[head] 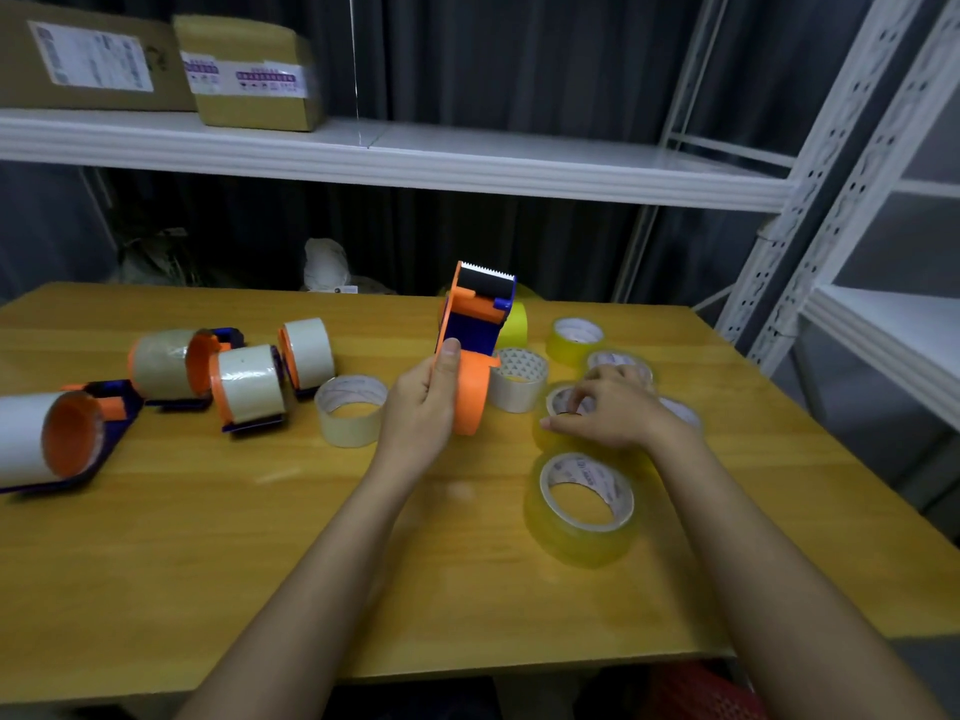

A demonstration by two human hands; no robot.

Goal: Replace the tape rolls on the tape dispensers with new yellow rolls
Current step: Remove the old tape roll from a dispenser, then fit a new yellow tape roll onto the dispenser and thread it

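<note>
Nearest to the viewer, a loose yellow roll (584,509) lies flat on the table (218,553), below the right hand (613,410) and untouched. Just beyond it, the right hand is laid over a second yellow roll (563,407), with the fingers curled round its rim; whether a firm hold is had cannot be told, since the roll is mostly hidden. A slip is likely if it is lifted by the slick outer face alone.

To the left of that grip, an empty dispenser (475,350) is held upright in the left hand (423,407), thumb pressed along its orange side, its bare orange hub level with the knuckles. Its serrated blade (485,270) is pointed upward, above the thumb, and could be brushed by the right hand while the roll is pushed onto the hub. The roll could also be mounted the wrong way round.

Beyond the grip, more yellow rolls (574,335) are crowded together and could be knocked aside. Far to the left, four dispensers (249,387) loaded with pale rolls await changing.
</note>
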